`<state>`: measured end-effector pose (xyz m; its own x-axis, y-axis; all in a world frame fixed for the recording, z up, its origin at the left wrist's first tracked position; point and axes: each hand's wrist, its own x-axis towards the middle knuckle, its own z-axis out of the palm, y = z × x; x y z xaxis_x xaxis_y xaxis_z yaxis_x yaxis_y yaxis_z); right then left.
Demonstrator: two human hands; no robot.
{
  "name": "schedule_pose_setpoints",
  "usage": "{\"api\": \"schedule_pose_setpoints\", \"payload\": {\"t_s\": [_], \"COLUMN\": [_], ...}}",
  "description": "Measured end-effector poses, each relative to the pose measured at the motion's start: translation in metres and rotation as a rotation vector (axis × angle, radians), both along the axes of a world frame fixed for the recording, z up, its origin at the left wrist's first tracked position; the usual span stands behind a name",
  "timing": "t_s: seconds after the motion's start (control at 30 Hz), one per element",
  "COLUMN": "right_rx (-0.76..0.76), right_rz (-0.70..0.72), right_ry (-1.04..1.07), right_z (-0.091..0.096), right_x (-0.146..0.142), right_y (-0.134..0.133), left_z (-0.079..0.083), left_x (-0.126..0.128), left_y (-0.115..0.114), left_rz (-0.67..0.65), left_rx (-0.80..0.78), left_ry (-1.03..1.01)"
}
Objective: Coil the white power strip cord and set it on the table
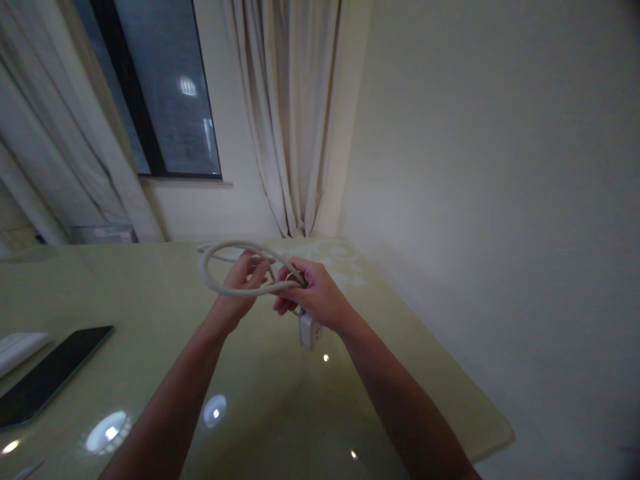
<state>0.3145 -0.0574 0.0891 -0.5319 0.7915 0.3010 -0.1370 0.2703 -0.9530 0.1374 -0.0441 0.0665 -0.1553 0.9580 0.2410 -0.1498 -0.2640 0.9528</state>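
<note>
Both my hands are raised over a glossy pale green table (150, 287), holding a thick white cable (213, 257) coiled into a loop. My left hand (240, 287) is closed on the loop's near side. My right hand (315, 293) is closed round the bundled strands where they cross. A white plug block (309, 331) hangs from the cable just under my right hand.
A dark flat tablet (47, 380) lies at the table's left, with a white object (17, 350) beside it. Behind the table are a window (165, 93), pale curtains (295, 113) and a bare wall (500, 167) on the right. The table's right edge (450, 347) runs close to the wall.
</note>
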Motion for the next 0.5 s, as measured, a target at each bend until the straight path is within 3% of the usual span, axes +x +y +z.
{"api": "schedule_pose_setpoints", "payload": {"t_s": [0.1, 0.2, 0.4, 0.5], "right_rx": [0.0, -0.001, 0.078, 0.082], "right_rz": [-0.094, -0.228, -0.428, -0.453], "right_ry": [0.016, 0.079, 0.243, 0.3], "right_z": [-0.002, 0.0, 0.0, -0.005], "right_x": [0.0, 0.002, 0.006, 0.007], "right_y": [0.004, 0.009, 0.021, 0.025], "left_z": [0.001, 0.001, 0.013, 0.023], "left_x": [-0.003, -0.006, -0.019, -0.026], "left_y": [0.001, 0.005, 0.013, 0.013], "left_rz": [0.121, 0.232, 0.316, 0.319], "left_rx": [0.122, 0.141, 0.015, -0.091], "left_ry": [0.006, -0.209, -0.782, -0.998]}}
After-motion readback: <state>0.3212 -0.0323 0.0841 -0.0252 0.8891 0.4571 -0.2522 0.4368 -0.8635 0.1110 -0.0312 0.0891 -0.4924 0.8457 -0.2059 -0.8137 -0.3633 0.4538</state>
